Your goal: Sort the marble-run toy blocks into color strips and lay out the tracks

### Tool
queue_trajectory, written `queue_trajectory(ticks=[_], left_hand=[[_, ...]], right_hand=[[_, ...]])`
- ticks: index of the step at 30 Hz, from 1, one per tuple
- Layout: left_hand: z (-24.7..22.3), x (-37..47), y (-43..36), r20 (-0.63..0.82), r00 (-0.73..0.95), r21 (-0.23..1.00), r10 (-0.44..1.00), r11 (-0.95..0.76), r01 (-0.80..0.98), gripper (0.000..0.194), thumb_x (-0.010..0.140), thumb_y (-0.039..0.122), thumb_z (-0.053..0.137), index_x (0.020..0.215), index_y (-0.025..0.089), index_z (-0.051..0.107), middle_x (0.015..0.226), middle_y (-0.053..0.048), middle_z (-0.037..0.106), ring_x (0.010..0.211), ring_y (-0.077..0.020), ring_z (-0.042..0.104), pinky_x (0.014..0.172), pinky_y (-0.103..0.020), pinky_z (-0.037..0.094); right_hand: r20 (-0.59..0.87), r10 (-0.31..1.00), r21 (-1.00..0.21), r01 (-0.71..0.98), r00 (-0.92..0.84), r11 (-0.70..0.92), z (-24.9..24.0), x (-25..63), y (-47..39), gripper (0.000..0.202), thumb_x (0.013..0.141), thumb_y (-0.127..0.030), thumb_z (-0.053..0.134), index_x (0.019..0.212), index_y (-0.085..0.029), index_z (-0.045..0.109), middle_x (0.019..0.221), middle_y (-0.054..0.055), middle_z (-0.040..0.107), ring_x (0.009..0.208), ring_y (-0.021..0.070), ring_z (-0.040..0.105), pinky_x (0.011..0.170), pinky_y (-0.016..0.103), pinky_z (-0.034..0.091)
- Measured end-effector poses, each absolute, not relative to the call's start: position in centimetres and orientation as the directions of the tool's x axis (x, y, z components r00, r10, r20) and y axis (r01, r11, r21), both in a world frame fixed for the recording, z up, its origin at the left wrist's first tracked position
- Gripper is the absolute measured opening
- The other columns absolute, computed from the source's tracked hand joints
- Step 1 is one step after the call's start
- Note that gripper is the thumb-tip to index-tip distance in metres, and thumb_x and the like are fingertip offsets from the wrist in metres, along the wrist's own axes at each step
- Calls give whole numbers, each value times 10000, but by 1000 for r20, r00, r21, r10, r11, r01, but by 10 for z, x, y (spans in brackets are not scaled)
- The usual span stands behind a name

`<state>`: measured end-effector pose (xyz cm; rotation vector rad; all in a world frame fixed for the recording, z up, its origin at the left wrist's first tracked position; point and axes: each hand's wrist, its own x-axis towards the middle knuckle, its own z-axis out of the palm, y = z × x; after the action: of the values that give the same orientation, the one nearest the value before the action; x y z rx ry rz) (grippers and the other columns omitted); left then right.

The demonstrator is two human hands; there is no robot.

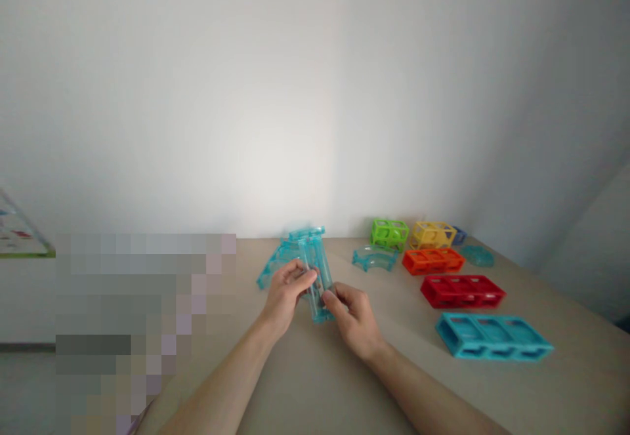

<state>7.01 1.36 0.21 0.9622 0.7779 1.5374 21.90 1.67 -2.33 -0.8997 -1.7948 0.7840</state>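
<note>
A long, clear blue plastic track piece is held over the table between both of my hands, its far end tipped up and away from me. My left hand grips its left edge, thumb on top. My right hand is closed on the right edge near the lower end, its thumb lying along the piece. Just behind the left hand lie more clear blue track pieces, partly covered by the hand and the held piece. To the right of these sits a curved clear blue track piece.
On the right of the table stand open-frame blocks: light blue, red, orange, yellow, green and dark blue. A clear blue round piece lies near the right edge. A wall rises behind.
</note>
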Motion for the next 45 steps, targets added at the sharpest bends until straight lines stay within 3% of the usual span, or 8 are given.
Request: queue_trajectory(ticks=[8,14,19,24,33,45], left_hand=[[1,68,18,174,-115,838,978,-209,-505,249,706,323,765,680,161,579,695,-12,647,572,-116,587,557,-233,450],[4,64,22,138,-348,792,927,-315,-524,346,688,310,781,914,227,533,745,31,666,575,-126,626,557,-228,465],[9,57,22,43,-176,666,983,-160,-728,255,720,317,739,892,193,598,753,7,668,623,-134,644,666,-270,511],[8,52,22,-40,-6,563,999,18,-826,159,774,258,665,912,184,637,736,-18,678,663,-165,654,671,-296,523],[5,52,24,-60,-29,518,998,6,-855,174,786,211,624,946,159,666,667,-20,638,628,-154,627,628,-273,519],[8,49,21,16,11,449,1000,2,-894,223,782,115,578,969,157,693,647,-18,593,615,-141,582,666,-315,528]], right_hand=[[437,835,-822,230,-334,522,-24,219,16,409,905,-424,492,571,-187,477,560,-32,424,565,122,420,544,240,325],[416,854,-867,146,-312,476,-24,216,15,325,860,-400,572,619,-185,541,586,-16,507,582,130,458,566,245,364],[286,934,-953,-165,-212,254,-22,214,20,309,779,-452,660,651,-186,566,599,-1,557,570,138,477,534,247,376],[170,974,-898,-430,-149,91,-22,213,26,299,756,-410,686,621,-184,543,566,-30,456,522,111,409,475,226,323],[114,979,-883,-468,-167,23,-22,213,25,282,717,-423,713,648,-168,616,547,-41,434,506,97,365,473,220,280],[145,980,-870,-490,-133,62,-22,215,27,257,703,-422,734,701,-172,673,588,-24,472,568,108,404,529,224,306]])
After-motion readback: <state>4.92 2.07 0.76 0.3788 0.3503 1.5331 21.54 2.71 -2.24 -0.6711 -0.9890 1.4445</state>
